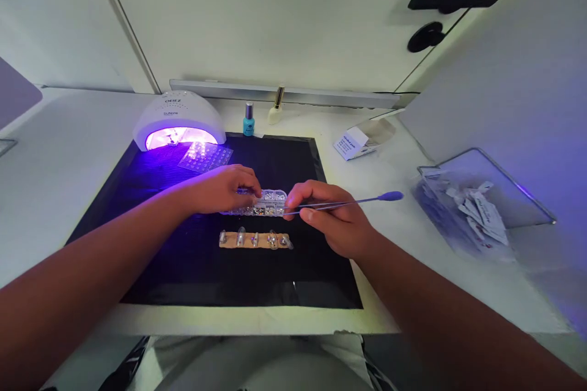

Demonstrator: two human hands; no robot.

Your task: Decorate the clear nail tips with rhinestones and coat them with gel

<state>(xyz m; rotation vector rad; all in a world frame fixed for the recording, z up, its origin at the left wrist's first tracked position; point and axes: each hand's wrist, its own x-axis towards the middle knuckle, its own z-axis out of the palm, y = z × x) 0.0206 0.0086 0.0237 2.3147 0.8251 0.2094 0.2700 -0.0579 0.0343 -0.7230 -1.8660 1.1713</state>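
Observation:
A clear compartment case of rhinestones (269, 204) lies on the black mat. My left hand (232, 189) covers its left part, thumb and fingers curled together at a compartment; whatever the fingertips pinch there is largely hidden. Held in my right hand (337, 220) are thin tweezers (358, 201) with a purple paddle-shaped end. Their tips point left at the case's right end, and the paddle sticks out to the right. Just in front of the case lies a tan strip (247, 241) bearing several clear, decorated nail tips.
A lit white nail lamp (178, 113) stands back left, with a clear sheet of dots (205, 157) before it. Behind the mat (220, 284) are a blue bottle (248, 121) and a cream bottle (276, 111). An open box (353, 142) and a packet bin (481, 214) sit right.

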